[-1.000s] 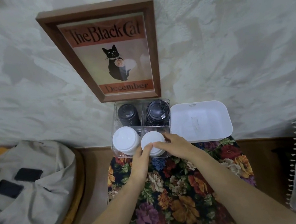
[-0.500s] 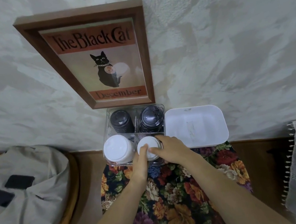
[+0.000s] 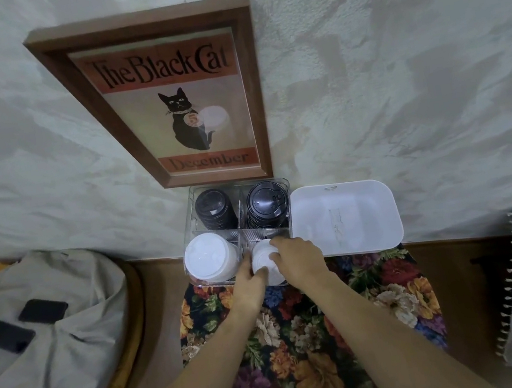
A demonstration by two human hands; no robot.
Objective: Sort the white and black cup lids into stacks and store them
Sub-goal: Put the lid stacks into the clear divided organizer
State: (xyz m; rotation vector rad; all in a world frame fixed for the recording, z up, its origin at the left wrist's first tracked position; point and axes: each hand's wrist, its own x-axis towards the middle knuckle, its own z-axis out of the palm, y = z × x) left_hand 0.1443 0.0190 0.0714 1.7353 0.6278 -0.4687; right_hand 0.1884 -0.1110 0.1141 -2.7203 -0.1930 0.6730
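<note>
**Both hands close on the small white stack**

Both hands are in on this one. The left hand (image 3: pixel 248 279) and the right hand (image 3: pixel 298 260) curl round the small stack of white plastic cup lids (image 3: pixel 265 256). The left takes it from 9 o'clock. The right takes it from 3 o'clock, with fingers reaching over the top.

The stack sits in the 5 o'clock compartment of the clear plastic four-part organiser (image 3: pixel 251 235), which stands by the wall at the far end of the flowered cloth (image 3: pixel 304 337). A wider stack of white lids (image 3: pixel 210 261) fills 7 o'clock. A narrow stack of black lids (image 3: pixel 215 212) stands at 11 o'clock and a broader stack of black lids (image 3: pixel 267 207) at 1 o'clock. A white rectangular plastic tray (image 3: pixel 345 216) sits just beside the organiser at 3 o'clock.

These look like thin moulded lids, so they are probably light and springy. Loosely nested, the column could fan out or tilt if pinched at one spot. The safest hold seems to be on opposite sides, low down, with a finger capping the top and only gentle pressure. The sorting looks nearly done.
</note>
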